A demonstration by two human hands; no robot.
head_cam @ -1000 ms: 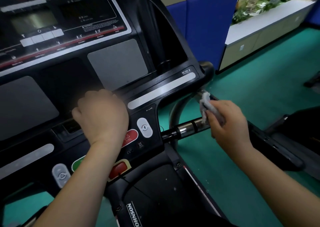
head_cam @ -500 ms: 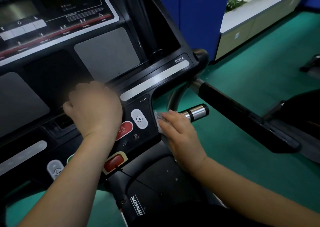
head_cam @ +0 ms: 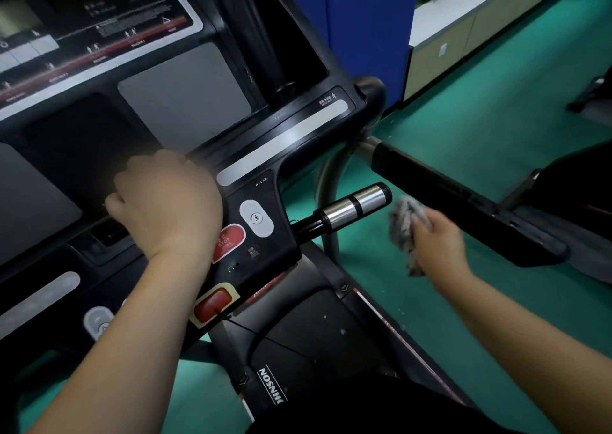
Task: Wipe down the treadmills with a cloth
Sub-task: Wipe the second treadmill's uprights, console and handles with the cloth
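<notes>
The black treadmill console (head_cam: 185,102) fills the left and top of the view. My left hand (head_cam: 165,201) rests as a closed fist on its lower edge, above the red stop button (head_cam: 228,241); I cannot see anything in it. A short chrome pulse grip (head_cam: 354,206) sticks out to the right of the console. Just past the tip of that grip, my right hand (head_cam: 437,238) is shut on a crumpled grey cloth (head_cam: 404,228), which hangs in the air between the grip and the long black side handrail (head_cam: 463,198).
Green floor (head_cam: 480,119) spreads to the right. A blue padded wall panel (head_cam: 364,29) and a low white-topped cabinet (head_cam: 470,26) with plants stand behind. The treadmill's black motor cover (head_cam: 298,350) lies below the console. Dark equipment sits at the far right edge.
My right hand with the cloth slid from the base of the chrome grip by the console out past its tip. My left hand stayed on the console.
</notes>
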